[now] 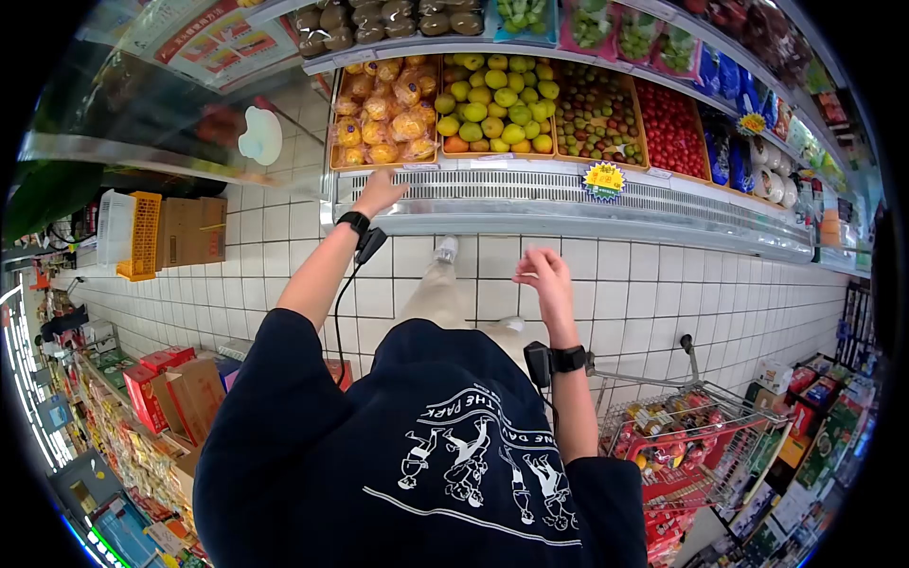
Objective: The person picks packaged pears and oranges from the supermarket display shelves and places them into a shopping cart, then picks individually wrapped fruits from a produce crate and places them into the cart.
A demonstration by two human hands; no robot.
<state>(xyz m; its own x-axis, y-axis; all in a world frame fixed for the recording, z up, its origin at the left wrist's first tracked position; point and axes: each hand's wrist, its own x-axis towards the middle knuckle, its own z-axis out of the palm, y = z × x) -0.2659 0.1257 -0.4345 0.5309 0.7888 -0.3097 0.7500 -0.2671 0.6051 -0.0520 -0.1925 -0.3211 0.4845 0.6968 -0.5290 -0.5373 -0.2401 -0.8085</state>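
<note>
My left hand (380,194) reaches over the front ledge of the display case, just below a crate of wrapped oranges (383,118). Its fingers look stretched out, with nothing visible in them. In the air in front of my body, over the tiled floor, is my right hand (546,279). Its fingers are loosely bent and apart, and I see nothing in them. Right of the oranges are crates of yellow-green citrus fruit (497,104), small brownish-green fruit (597,114) and small red fruit (670,128).
A metal shopping cart (701,435) with packaged goods stands at my right. The case's vented metal ledge (559,194) runs across in front, with a yellow price sign (603,180) on it. Cardboard boxes (194,232) and a yellow plastic crate (142,237) stand at left.
</note>
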